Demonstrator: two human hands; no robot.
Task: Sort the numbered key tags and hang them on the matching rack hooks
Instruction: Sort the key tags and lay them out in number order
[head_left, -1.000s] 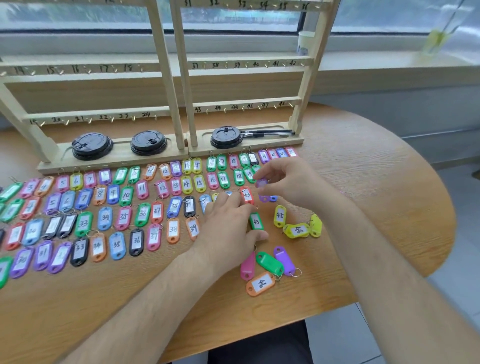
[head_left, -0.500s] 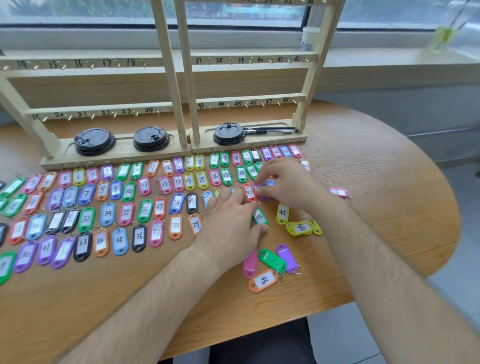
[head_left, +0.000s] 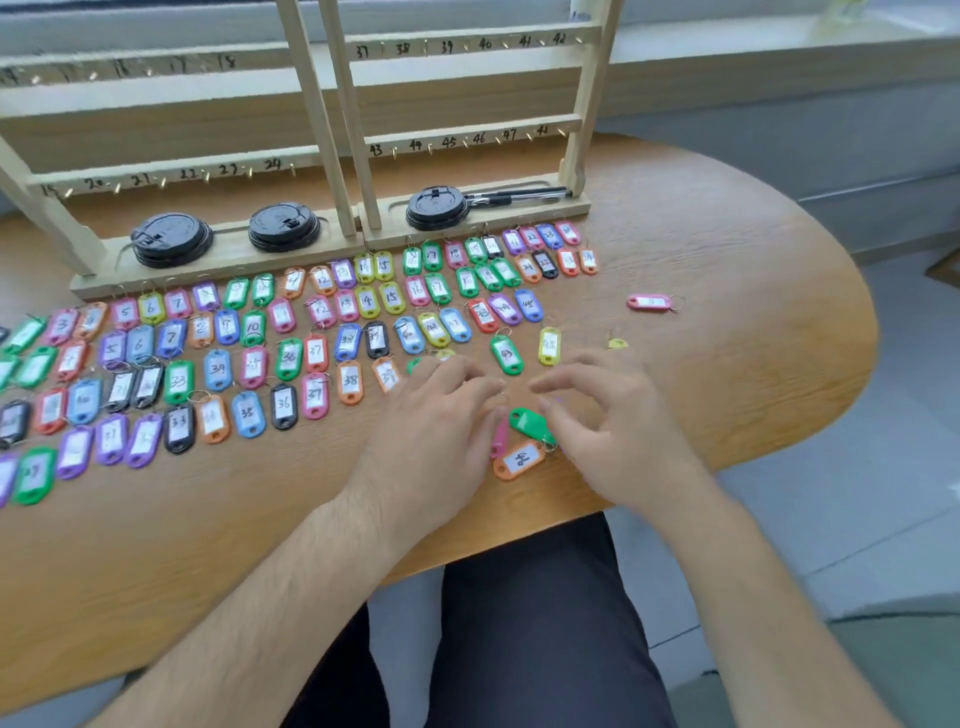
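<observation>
Several coloured numbered key tags (head_left: 317, 353) lie in rows on the wooden table (head_left: 727, 389). Behind them stand two wooden racks, left rack (head_left: 171, 176) and right rack (head_left: 467, 137), with numbered hooks that carry no tags. My left hand (head_left: 436, 431) lies flat on the table with straight fingers, covering the rows' right end. My right hand (head_left: 608, 421) hovers with loosely curved fingers over a green tag (head_left: 527, 421); nothing shows in its grip. Between the hands also lie a pink tag (head_left: 500, 439) and an orange tag marked 46 (head_left: 519, 460). A lone pink tag (head_left: 649, 302) lies far right.
Three black cup lids (head_left: 171, 241) (head_left: 284, 227) (head_left: 438, 208) and black pens (head_left: 519, 196) sit on the rack bases. A green tag 43 (head_left: 506, 354) and a yellow tag (head_left: 549, 345) lie just beyond my fingers. The table's curved edge runs close on the right.
Both hands have drawn back from the tag rows toward the near edge. My right hand has let go of the purple tag, which now lies in the row. The view has tilted down.
</observation>
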